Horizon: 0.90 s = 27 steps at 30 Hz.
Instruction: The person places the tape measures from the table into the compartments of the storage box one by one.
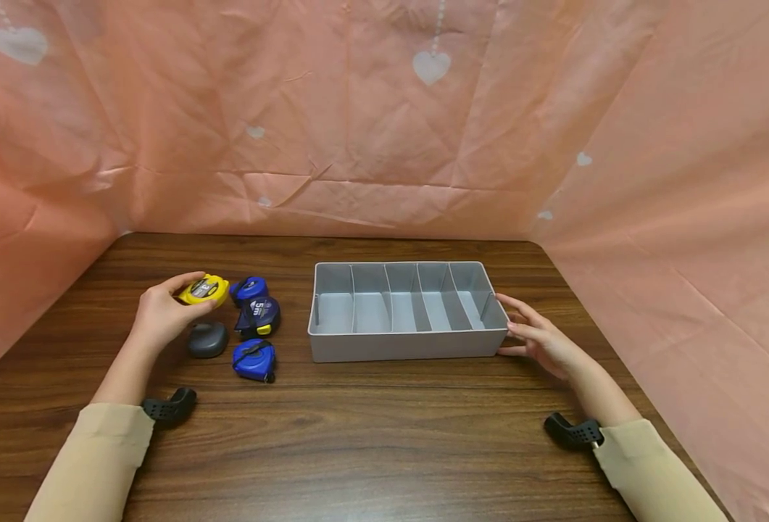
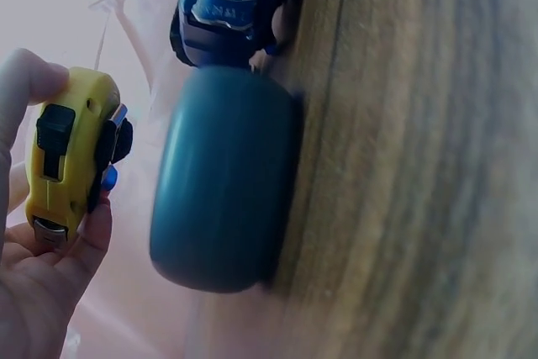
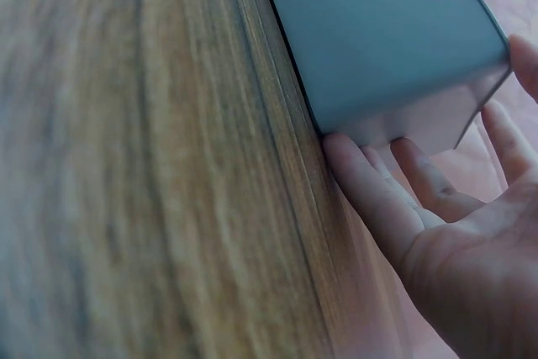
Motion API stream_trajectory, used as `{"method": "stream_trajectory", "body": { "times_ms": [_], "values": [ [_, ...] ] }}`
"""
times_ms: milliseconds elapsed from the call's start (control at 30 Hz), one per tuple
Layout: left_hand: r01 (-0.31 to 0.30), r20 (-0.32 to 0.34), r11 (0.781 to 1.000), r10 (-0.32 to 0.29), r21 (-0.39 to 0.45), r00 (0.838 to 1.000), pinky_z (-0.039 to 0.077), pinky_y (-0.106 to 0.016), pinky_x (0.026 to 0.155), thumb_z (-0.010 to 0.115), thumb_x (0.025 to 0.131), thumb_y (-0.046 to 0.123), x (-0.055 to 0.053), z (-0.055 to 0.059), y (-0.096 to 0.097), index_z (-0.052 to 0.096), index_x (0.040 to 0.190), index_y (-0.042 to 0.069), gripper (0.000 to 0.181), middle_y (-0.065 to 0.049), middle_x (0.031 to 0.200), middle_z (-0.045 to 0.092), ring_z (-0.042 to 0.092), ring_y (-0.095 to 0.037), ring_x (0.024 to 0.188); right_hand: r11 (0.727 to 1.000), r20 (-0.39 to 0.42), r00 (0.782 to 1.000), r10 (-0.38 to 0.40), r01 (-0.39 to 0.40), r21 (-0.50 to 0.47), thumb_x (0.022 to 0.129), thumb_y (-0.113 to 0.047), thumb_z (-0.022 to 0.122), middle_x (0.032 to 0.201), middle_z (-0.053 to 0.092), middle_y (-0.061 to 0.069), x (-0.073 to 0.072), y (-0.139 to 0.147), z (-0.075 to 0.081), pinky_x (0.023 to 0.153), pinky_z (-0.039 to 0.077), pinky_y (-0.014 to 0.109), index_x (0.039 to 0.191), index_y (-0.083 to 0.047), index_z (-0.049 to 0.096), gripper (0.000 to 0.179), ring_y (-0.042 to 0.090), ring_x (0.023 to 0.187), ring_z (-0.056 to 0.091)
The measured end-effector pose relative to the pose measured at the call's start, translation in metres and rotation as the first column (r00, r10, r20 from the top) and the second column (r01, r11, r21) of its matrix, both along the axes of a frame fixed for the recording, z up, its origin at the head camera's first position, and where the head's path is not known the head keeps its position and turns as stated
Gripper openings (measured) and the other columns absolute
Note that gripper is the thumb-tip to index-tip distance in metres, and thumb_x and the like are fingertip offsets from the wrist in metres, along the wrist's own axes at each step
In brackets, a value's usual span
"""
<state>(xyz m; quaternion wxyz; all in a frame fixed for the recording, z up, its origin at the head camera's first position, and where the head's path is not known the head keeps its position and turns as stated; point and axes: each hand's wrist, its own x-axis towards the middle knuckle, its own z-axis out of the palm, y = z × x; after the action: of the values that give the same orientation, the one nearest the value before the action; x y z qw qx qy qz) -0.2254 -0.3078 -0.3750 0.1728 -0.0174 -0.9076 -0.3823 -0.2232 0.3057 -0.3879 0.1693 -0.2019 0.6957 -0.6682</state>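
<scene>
Tape measure, yellow, one: held above the table between the thumb and fingers of the left hand, its pale label with a figure 3 facing up. Black button on its edge, seen from the left wrist.

Case, dark grey, rounded, one: on the table, just in front of the yellow piece and near the left hand.

Blue tape measures, three, in a rough column to the right of the grey case. Rear piece, blue. Middle piece, darker blue, marked 5m, with a yellow patch; whether it touches the rear piece cannot be told. Front piece, blue, with a black strap across it, set a little apart.

Box, grey, long, one: well to the right of the blue pieces, upright, split by four dividers into five compartments.

Right hand: fingers spread wide, fingertips touching the right end of the box, one digit low at the base.

Table: brown, wood-grained.

Cloth: pink, creased, with white hearts, behind and to both sides.

Sleeves, beige, two.
</scene>
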Motion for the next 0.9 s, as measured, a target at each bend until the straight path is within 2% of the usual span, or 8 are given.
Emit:
{"method": "stream_trajectory", "body": {
  "times_ms": [267, 533, 900],
  "values": [
    [0.018, -0.012, 1.000, -0.018, 0.004, 1.000, 0.038, -0.019, 0.069, 0.078, 0.079, 0.025, 0.002, 0.006, 0.007, 0.060, 0.128, 0.002, 0.057, -0.024, 0.117, 0.060, 0.053, -0.031, 0.096, 1.000, 0.004, 1.000, -0.002, 0.002, 0.001, 0.102, -0.011, 0.040, 0.137, 0.022, 0.028, 0.001, 0.000, -0.001, 0.086, 0.048, 0.042, 0.153, -0.018, 0.024, 0.053, 0.018, 0.111, 0.054],
    [0.056, -0.006, 0.997, -0.056, 0.049, 0.998, 0.040, -0.012, 0.068, 0.078, 0.080, 0.023, 0.005, 0.012, 0.016, 0.058, 0.130, 0.003, 0.058, -0.024, 0.119, 0.059, 0.052, -0.028, 0.097, 1.000, 0.001, 1.000, 0.002, -0.002, 0.003, 0.103, -0.011, 0.041, 0.136, 0.024, 0.025, 0.001, 0.000, 0.000, 0.087, 0.048, 0.042, 0.152, -0.019, 0.025, 0.053, 0.017, 0.111, 0.053],
    [0.092, -0.042, 0.994, -0.090, 0.055, 0.995, 0.041, -0.011, 0.066, 0.079, 0.079, 0.018, 0.006, 0.020, 0.029, 0.059, 0.129, 0.005, 0.056, -0.021, 0.115, 0.061, 0.053, -0.023, 0.091, 1.000, -0.007, 1.000, 0.002, -0.002, 0.005, 0.102, -0.011, 0.041, 0.135, 0.026, 0.023, 0.001, 0.000, 0.001, 0.086, 0.049, 0.042, 0.153, -0.019, 0.024, 0.053, 0.018, 0.110, 0.054]
  ]
}}
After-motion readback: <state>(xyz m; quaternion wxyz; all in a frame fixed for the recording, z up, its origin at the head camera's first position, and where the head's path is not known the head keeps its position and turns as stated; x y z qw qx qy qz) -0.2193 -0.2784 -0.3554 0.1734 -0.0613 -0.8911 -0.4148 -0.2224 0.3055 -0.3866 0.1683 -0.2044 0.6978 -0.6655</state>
